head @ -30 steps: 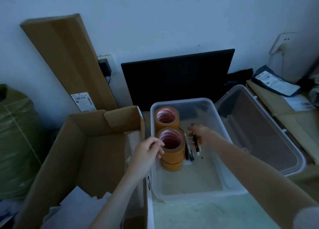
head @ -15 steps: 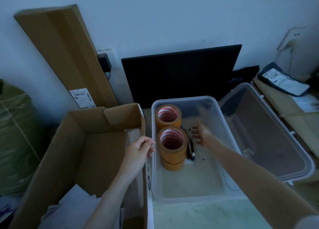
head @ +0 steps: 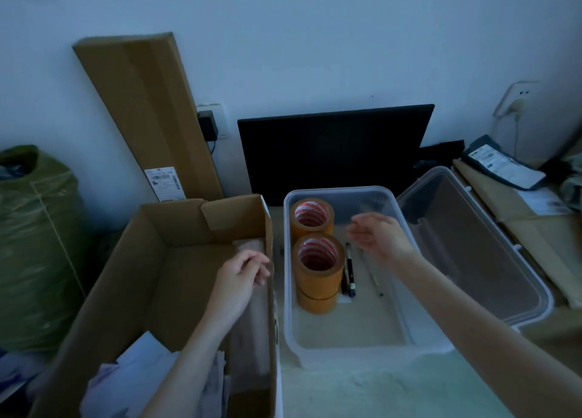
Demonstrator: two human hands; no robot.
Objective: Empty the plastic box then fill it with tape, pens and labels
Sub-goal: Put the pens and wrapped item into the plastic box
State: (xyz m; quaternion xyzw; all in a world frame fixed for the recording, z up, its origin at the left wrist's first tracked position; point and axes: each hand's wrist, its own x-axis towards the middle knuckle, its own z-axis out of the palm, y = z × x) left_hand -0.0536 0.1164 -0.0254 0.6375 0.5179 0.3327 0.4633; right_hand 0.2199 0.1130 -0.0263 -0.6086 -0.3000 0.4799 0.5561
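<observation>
The clear plastic box point(head: 343, 348) stands on the table in front of me. Along its left wall are rolls of brown tape: one stack point(head: 318, 272) near the middle and another roll point(head: 311, 217) behind it. Dark pens point(head: 349, 271) lie on the floor of the box beside the stack, and a thin pen point(head: 373, 276) lies further right. My right hand point(head: 378, 236) hovers over the pens, fingers relaxed and holding nothing. My left hand point(head: 242, 274) hangs over the cardboard box, fingers loosely curled and holding nothing.
An open cardboard box point(head: 176, 279) with white papers point(head: 138, 376) sits left of the plastic box. The box's clear lid point(head: 472, 244) lies to the right. A black panel point(head: 333, 146) leans on the wall behind. A green bag point(head: 34, 244) stands far left; cardboard and parcels point(head: 504, 168) lie far right.
My right hand has let go of the pens in the box and lifted up and right, open. My left hand has drawn back from the tape stack to over the cardboard box.
</observation>
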